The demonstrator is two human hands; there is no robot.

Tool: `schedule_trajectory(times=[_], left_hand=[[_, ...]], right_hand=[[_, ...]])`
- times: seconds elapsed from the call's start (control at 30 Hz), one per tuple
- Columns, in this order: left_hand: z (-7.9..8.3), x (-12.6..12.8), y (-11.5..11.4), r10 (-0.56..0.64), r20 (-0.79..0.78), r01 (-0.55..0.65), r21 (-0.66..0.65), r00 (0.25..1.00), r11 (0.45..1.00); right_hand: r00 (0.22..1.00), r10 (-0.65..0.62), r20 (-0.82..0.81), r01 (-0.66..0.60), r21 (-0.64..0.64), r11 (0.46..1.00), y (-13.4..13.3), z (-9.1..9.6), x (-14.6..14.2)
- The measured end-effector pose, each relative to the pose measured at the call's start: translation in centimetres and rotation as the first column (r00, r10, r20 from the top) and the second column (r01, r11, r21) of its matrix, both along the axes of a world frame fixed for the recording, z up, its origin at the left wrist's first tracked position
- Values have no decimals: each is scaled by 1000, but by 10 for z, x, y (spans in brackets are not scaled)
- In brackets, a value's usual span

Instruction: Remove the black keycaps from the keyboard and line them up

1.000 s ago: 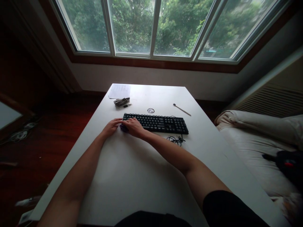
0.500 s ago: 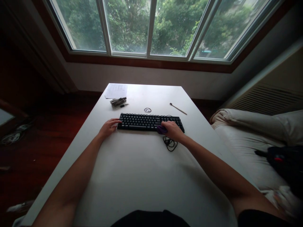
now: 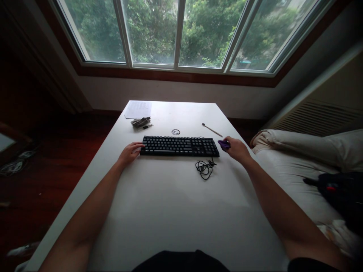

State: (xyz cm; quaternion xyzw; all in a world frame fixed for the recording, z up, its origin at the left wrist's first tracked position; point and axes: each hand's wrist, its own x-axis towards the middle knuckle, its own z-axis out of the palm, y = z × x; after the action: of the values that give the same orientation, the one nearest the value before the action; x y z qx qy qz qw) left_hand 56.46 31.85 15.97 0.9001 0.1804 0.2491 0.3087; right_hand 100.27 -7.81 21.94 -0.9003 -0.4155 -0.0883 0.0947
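Observation:
A black keyboard (image 3: pixel 178 146) lies flat across the white table. Its left end is held by my left hand (image 3: pixel 130 153), fingertips resting on the edge with the thumb nearer me. Just past the keyboard's right end, my right hand (image 3: pixel 236 149) is closed round a bunched purple cloth (image 3: pixel 224 144), which is apart from the keys. A coiled black cable (image 3: pixel 204 169) lies in front of the keyboard's right part. Behind that same side is a thin brush (image 3: pixel 212 129), its dark head pointing away from me.
Behind the keyboard, a small round item (image 3: pixel 176 132) lies on the white table (image 3: pixel 170 211). Further left are a clear bag of dark pieces (image 3: pixel 141 122), a small black-ended tool (image 3: pixel 147 126) and paper sheets (image 3: pixel 138 109). A pale sofa (image 3: pixel 289 166) stands to the right.
My right hand has moved right with the purple cloth, from over the keyboard's right part to beyond its end. The left hand stays at the left end.

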Motion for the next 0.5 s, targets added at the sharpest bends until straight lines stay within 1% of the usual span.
schedule_trajectory(times=[0.13, 0.27, 0.4, 0.43, 0.5], left_hand=[[1, -1, -1, 8, -9, -8, 11, 1000, 1000], [3, -2, -1, 11, -14, -11, 11, 1000, 1000], [0, -1, 2, 20, -5, -20, -4, 1000, 1000], [-1, -1, 2, 20, -2, -20, -6, 1000, 1000], [-3, 0, 4, 13, 3, -13, -3, 1000, 1000]], right_hand=[[994, 105, 42, -106, 34, 994, 34, -1, -13], [982, 186, 27, -186, -16, 982, 56, -5, -28], [949, 303, -86, -310, -94, 946, 56, -3, -52], [929, 341, -142, -357, -101, 929, 54, -1, -57], [863, 417, -286, -457, -88, 885, 49, 4, -61]])
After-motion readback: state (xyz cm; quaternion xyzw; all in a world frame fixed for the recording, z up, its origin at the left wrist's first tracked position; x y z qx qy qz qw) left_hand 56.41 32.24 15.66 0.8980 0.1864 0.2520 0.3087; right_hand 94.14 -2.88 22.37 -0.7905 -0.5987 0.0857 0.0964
